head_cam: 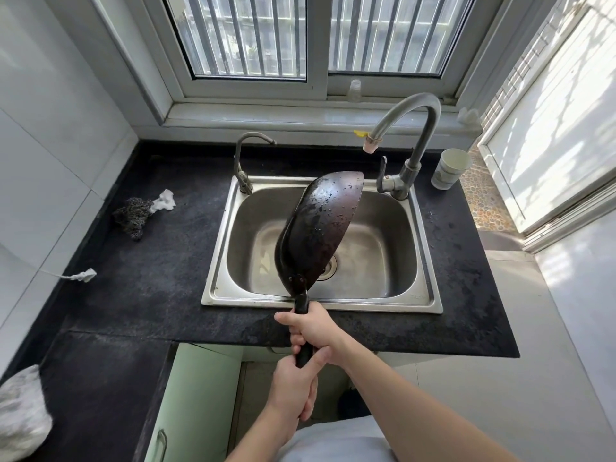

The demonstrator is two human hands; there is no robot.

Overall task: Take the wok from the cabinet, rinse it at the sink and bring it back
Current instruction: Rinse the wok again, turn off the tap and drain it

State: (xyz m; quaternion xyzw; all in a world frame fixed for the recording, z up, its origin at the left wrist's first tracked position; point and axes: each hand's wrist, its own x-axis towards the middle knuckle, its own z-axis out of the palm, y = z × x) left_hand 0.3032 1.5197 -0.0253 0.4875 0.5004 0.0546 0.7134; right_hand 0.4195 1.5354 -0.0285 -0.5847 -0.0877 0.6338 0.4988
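A dark wok [320,225] hangs tilted on its side over the steel sink [423,295], its wet underside facing me with water drops on it. Both hands grip its black handle near the sink's front edge. My right hand [313,328] holds the handle higher up, close to the wok. My left hand [295,381] holds the handle's lower end. The tall faucet [413,128] arches over the sink's back right; no water is running from it.
A second small tap [243,161] stands at the sink's back left. A steel scourer [131,215] and white scrap lie on the black counter to the left. A white cup [450,168] stands at the right. Below, a green cabinet door [190,405] stands open.
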